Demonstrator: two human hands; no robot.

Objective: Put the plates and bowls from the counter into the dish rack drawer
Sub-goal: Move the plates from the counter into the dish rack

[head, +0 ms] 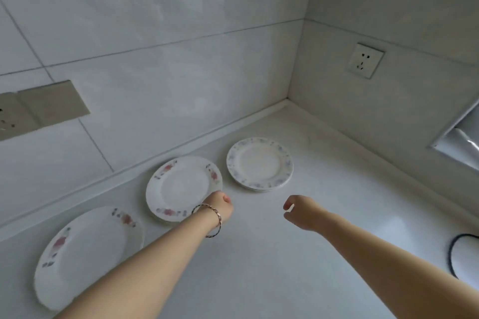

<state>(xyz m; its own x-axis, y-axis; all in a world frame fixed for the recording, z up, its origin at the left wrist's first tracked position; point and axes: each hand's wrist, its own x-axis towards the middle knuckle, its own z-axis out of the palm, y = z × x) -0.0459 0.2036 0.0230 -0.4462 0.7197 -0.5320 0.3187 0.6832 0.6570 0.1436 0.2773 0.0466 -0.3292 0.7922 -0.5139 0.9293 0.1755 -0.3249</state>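
Three sets of white plates lie on the white counter (pixel 298 254). A large red-flowered plate (pixel 85 248) is at the near left. A red-flowered plate stack (pixel 181 186) sits in the middle, and a blue-flowered plate stack (pixel 259 163) lies further right near the corner. My left hand (pixel 220 206), with a bracelet on the wrist, is at the middle stack's near-right rim with fingers curled under; whether it grips the rim is hidden. My right hand (pixel 300 211) hovers over bare counter just in front of the blue-flowered stack, fingers loosely curled, holding nothing. The dish rack drawer is out of view.
Tiled walls meet in a corner behind the plates. One wall socket (pixel 365 59) is on the right wall and a socket panel (pixel 39 109) on the left. A shiny metal object (pixel 461 142) juts in at the right edge. A white dark-rimmed dish (pixel 466 254) lies at the near right.
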